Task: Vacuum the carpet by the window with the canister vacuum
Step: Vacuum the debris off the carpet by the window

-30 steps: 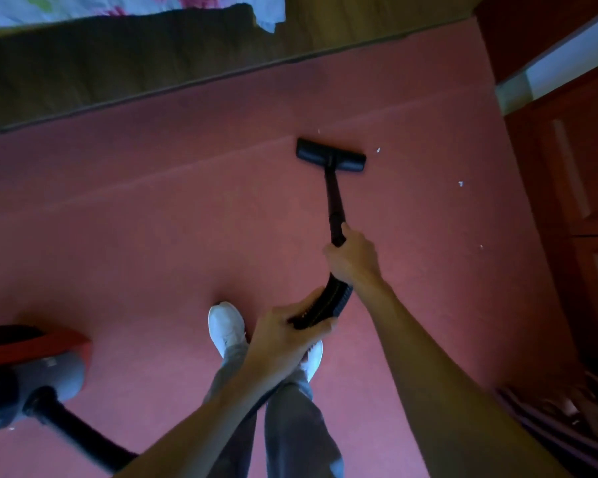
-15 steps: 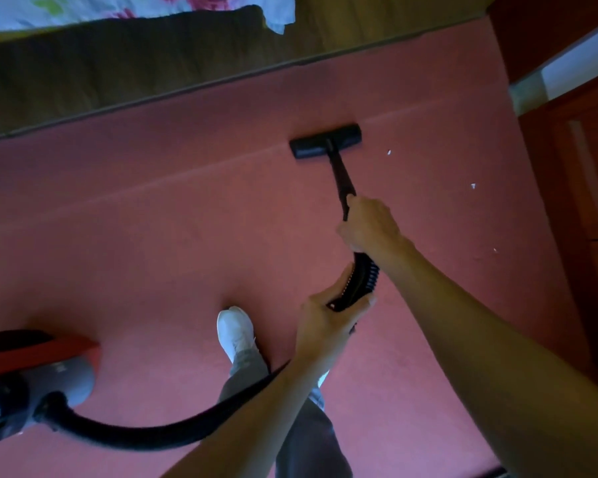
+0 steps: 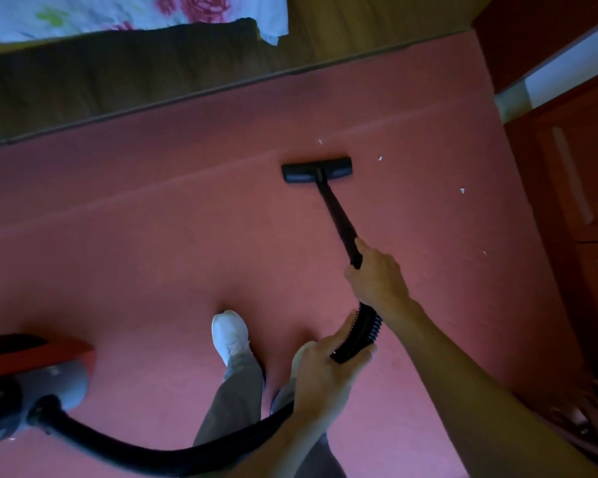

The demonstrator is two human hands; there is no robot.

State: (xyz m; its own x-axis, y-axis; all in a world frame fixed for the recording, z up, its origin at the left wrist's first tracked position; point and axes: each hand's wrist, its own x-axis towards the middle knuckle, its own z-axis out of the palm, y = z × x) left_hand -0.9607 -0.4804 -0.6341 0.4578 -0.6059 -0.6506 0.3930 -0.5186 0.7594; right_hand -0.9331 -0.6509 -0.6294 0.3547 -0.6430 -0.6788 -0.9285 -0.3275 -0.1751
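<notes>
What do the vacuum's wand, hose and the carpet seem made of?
Wand: rigid, smooth black tube; plastic or painted metal, cannot tell which. Hose: black, bending in a loose curve, ribbed at the grip; likely flexible plastic. Carpet: matte red-pink, faint pile texture, no sheen; textile.

The right grip (image 3: 376,281) holds the wand (image 3: 335,215), and the left grip (image 3: 325,370) holds the hose (image 3: 359,334) just behind it. Ahead of the right grip the wand runs to the floor head (image 3: 316,170), which lies on the carpet (image 3: 152,253). Scraps (image 3: 380,158) lie on the carpet beyond this head and to its right. Far left of the left grip stands the canister (image 3: 49,377); the hose runs from it to this grip. A shoe (image 3: 230,334) stands just left of the left grip. A bed (image 3: 83,81) lies far ahead, a cabinet (image 3: 573,188) to the right.
</notes>
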